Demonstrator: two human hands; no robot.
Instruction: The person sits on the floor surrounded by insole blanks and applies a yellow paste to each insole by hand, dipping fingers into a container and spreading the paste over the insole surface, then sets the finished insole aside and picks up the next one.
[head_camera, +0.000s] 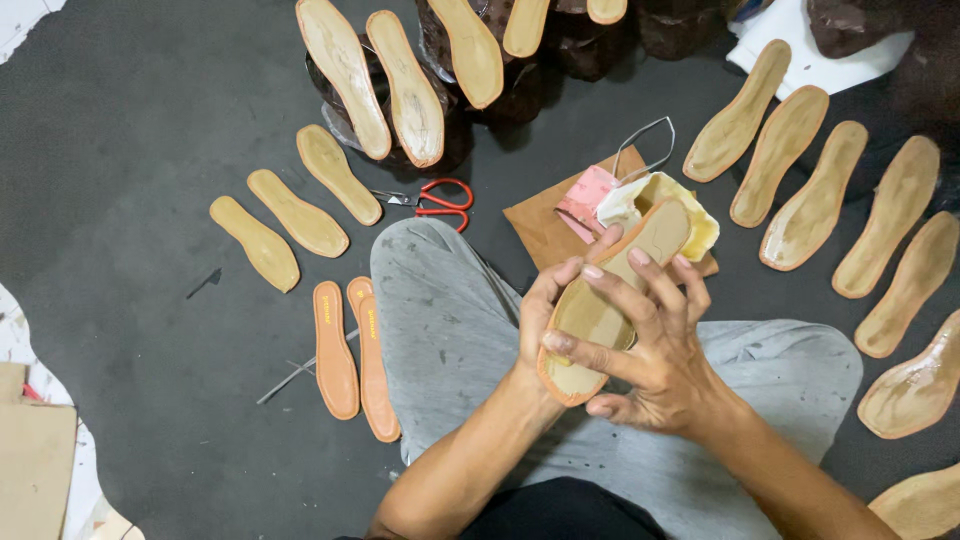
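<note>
Dark floor is covered with tan shoe soles laid in rows right and left. Grey-trousered knee is raised at centre. One tan insole is held above it, grasped by left hand and right hand. Red-handled scissors lie beyond the knee.

free: dark floor far left | blocked: soles right, scissors ahead

Both hands grip a sole (tan); scissors nearby.
</note>
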